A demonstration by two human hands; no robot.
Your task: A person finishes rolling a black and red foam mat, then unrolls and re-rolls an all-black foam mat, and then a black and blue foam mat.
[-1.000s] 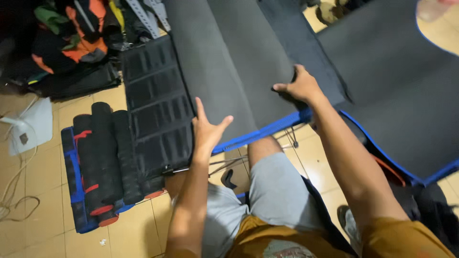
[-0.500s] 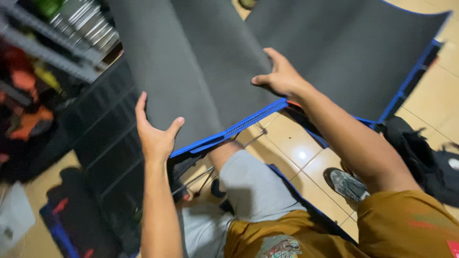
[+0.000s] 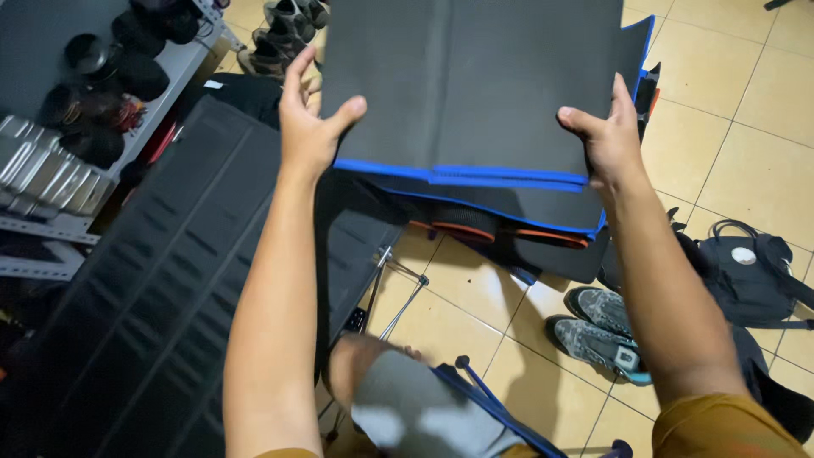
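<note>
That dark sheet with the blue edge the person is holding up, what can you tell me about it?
The dark grey mat looks like soft, matte fabric or foam, trimmed with blue piping along its lower edge and right side. It is held up flat above the tiled floor, folded or layered, with a faint vertical crease. The left hand and right hand grip its lower corners.

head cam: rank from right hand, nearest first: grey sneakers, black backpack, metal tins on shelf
1. Black backpack: floor, right of the right hand.
2. Grey sneakers: floor, below the hand; nearly as close, hard to separate.
3. Metal tins: shelf, far left.
</note>
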